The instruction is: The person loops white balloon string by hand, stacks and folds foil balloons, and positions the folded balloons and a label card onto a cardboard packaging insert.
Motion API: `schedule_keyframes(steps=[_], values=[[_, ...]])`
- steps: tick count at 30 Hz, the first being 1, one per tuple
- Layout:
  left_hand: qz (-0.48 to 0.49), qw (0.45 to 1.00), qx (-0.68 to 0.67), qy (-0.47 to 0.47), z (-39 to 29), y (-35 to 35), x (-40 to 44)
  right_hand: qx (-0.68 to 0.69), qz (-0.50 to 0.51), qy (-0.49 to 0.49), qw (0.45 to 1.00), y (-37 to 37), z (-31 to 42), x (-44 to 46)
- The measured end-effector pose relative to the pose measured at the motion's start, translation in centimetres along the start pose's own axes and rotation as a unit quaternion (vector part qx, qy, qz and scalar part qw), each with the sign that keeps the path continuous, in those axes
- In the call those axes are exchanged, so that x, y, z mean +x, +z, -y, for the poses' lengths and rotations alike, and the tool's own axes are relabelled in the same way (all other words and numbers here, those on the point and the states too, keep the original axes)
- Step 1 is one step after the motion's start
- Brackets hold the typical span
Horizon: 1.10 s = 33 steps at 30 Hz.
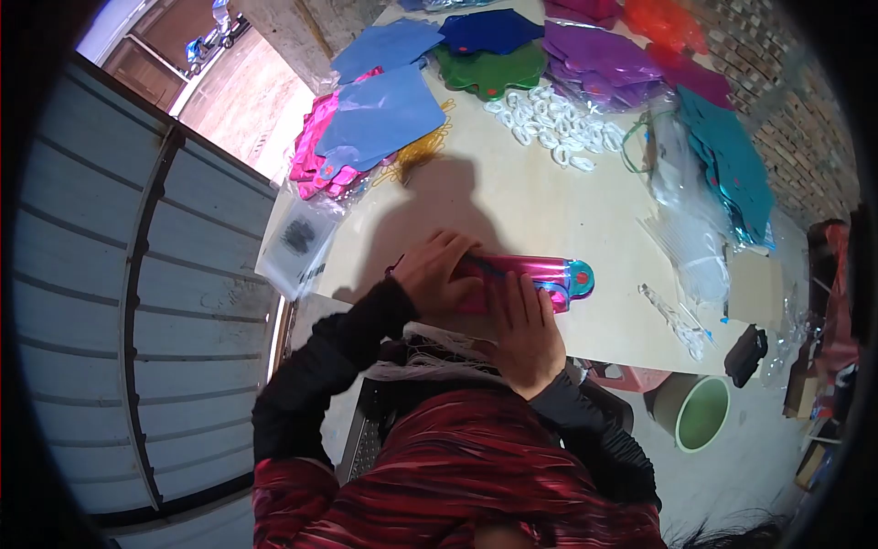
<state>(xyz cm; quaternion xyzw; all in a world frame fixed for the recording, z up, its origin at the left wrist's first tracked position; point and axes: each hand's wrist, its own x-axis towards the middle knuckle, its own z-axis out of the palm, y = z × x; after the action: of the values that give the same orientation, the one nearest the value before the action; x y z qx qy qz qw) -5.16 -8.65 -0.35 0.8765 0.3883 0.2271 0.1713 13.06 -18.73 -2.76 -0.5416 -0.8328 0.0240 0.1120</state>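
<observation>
A shiny magenta folded sheet [532,266] lies at the near edge of the table, with a teal rounded end [580,279] bearing a red dot on its right. My left hand [437,271] rests on the left part of the sheet, its fingers partly bent and together over it. Across the middle of the sheet lies my right hand [528,334], flat, fingers stretched forward and pressing on the foil. What is under both palms is hidden.
Stacks of blue sheets [380,114], purple sheets [599,64] and teal sheets [732,165] lie along the table's far side. White loops [558,128] sit at the back middle. A green bucket [702,414] stands below the table's right edge.
</observation>
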Motion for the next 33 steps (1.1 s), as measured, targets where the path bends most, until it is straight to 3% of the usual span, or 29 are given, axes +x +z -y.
schedule_keyframes(steps=[3, 6, 9, 12, 14, 15, 17, 18, 21, 22, 24, 25, 26, 29, 33], values=[[0.119, 0.992, -0.036, -0.027, 1.5, 0.0, 2.2, 0.011, -0.034, -0.013, 0.999, 0.0, -0.2, -0.2], [0.349, 0.924, 0.021, -0.155, -0.2, -2.1, 5.2, 0.045, -0.064, -0.022, 0.997, 0.3, -0.3, -0.6], [0.454, 0.876, -0.029, -0.161, 1.3, -1.6, 4.7, 0.070, -0.087, -0.059, 0.992, 0.2, -0.7, -1.0], [0.461, 0.829, -0.173, -0.265, 1.2, -1.5, 1.4, 0.023, -0.131, -0.088, 0.987, 0.2, -0.8, -1.2], [0.339, 0.796, -0.344, -0.364, -0.2, -0.6, -2.3, 0.052, -0.191, -0.102, 0.975, 0.7, -1.0, -2.0], [0.269, 0.764, -0.423, -0.406, -1.0, 0.0, -4.1, 0.065, -0.222, -0.109, 0.967, 0.9, -1.1, -2.3], [0.146, 0.621, -0.657, -0.402, -3.2, 2.0, -6.5, 0.107, -0.266, -0.108, 0.952, 1.7, -1.1, -2.5], [0.124, 0.595, -0.687, -0.399, -4.0, 2.3, -6.9, 0.128, -0.287, -0.108, 0.943, 1.9, -1.0, -2.6], [0.057, 0.669, -0.645, -0.366, -1.6, 4.6, -10.2, 0.149, -0.281, -0.107, 0.942, 1.4, -1.2, -2.5], [-0.009, 0.636, -0.641, -0.430, -3.6, 3.6, -9.9, 0.154, -0.277, -0.113, 0.942, 1.3, -1.4, -2.6], [-0.092, 0.852, -0.435, -0.275, -5.1, 2.7, -10.9, 0.166, -0.269, -0.121, 0.941, 1.2, -1.7, -3.0], [-0.131, 0.924, -0.312, -0.181, -5.2, 2.5, -11.5, 0.173, -0.261, -0.130, 0.941, 1.3, -1.9, -3.2], [-0.033, 0.964, -0.235, -0.123, -3.7, 2.6, -12.6, 0.180, -0.254, -0.139, 0.940, 1.3, -2.1, -3.4], [0.046, 0.964, -0.253, -0.059, -4.8, 4.5, -10.4, 0.189, -0.238, -0.151, 0.941, 1.5, -2.4, -3.6], [-0.047, 0.966, -0.253, 0.023, -3.5, 7.7, -9.4, 0.177, -0.204, -0.142, 0.952, 0.5, -2.8, -4.0]])
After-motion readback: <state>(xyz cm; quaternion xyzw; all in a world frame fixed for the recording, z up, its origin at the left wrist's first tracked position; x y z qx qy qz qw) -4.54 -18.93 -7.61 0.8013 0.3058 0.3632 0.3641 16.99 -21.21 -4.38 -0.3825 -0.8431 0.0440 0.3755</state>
